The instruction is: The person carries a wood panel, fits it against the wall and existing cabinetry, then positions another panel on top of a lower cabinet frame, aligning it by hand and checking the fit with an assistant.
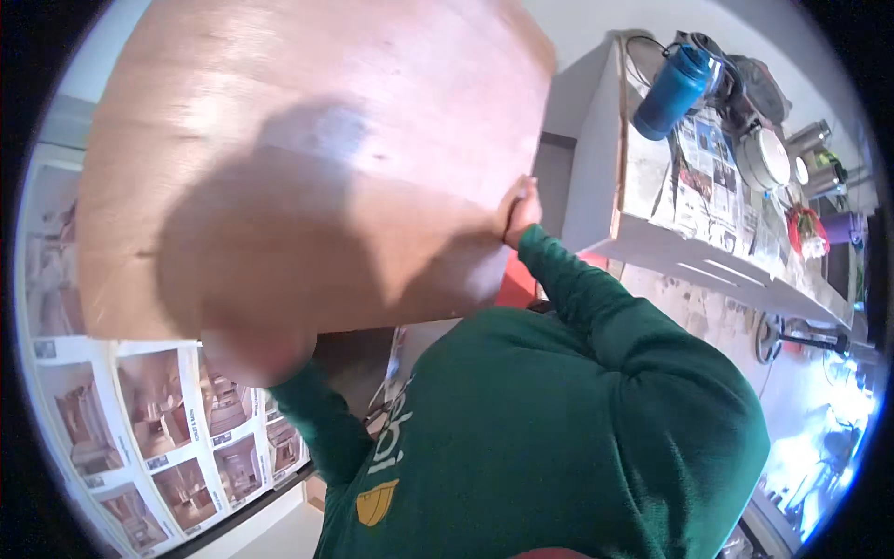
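A large light-brown plywood board (pixel 447 102) fills the upper left and middle, with a dark shadow across its face. My right hand (pixel 524 212) is closed round its right edge, low on that side. At the lower left edge of the board is my left hand (pixel 261 347), blurred so that its fingers cannot be made out. Both arms wear green sleeves.
To the right stands a white cabinet (pixel 596 177) topped with newspaper (pixel 712 177), a blue bottle (pixel 670 93), a white round container (pixel 764 158) and metal cups. A panel of printed pictures (pixel 158 401) lies at the left. Bright light glares at the lower right.
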### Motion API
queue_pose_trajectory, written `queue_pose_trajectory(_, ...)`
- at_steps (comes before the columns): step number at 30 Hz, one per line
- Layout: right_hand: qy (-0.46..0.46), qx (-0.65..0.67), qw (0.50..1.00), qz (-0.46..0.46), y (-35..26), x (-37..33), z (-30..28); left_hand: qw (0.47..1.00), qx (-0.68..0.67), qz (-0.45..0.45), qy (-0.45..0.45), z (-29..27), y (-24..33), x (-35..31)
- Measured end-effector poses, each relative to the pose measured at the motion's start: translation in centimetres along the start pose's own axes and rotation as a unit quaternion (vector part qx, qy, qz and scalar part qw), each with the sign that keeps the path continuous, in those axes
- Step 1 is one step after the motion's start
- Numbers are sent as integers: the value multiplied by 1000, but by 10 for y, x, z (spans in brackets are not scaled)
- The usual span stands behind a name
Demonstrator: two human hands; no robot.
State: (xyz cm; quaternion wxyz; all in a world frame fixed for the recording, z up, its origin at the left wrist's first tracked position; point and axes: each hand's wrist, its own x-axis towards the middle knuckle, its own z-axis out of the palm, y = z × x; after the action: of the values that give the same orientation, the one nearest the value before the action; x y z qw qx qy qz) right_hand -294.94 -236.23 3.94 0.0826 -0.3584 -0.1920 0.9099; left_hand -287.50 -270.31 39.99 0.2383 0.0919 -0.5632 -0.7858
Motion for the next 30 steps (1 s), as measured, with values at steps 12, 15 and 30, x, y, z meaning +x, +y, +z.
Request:
queue_pose_trajectory(12,29,22,999,18,-73,-32,10,970,-224,-90,-28,-3,-7,-6)
queue_pose_trajectory(15,-122,25,992,15,-96,-19,-3,953,-278,-100,-63,25,-18,11)
queue_pose_trajectory(30,-5,-100,987,-125,-135,-2,-55,961,-218,-141,-91,7,-31,5)
